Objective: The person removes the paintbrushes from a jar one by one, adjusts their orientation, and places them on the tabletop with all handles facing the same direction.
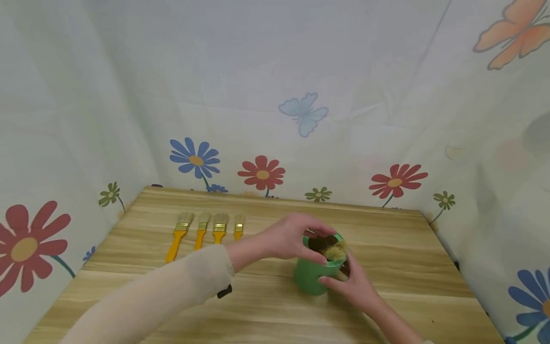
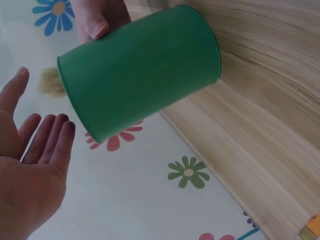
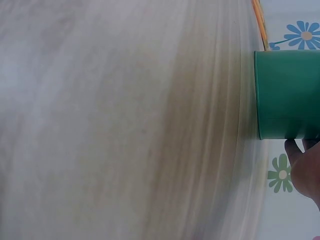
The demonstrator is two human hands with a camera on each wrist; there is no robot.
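Observation:
A green cylindrical container [image 1: 311, 277], likely a pen-holder type of cup, is near the middle of the wooden table. My right hand [image 1: 354, 284] grips its side, thumb across the near face. Pale bristles [image 1: 335, 251] of a brush show at the cup's mouth; the rest of that brush is hidden inside. My left hand [image 1: 296, 236] is over the cup's mouth, thumb and fingers spread around the opening. In the left wrist view the left hand [image 2: 35, 165] has extended fingers beside the rim, with nothing between them. The right wrist view catches the cup [image 3: 290, 95] at its edge.
Several paintbrushes with orange handles [image 1: 175, 246] lie in a row on the table's left, bristles toward the back. The left sleeve [image 1: 172, 286] crosses in front of some handles. A flower-printed curtain [image 1: 343, 143] surrounds the wooden table [image 1: 408, 267].

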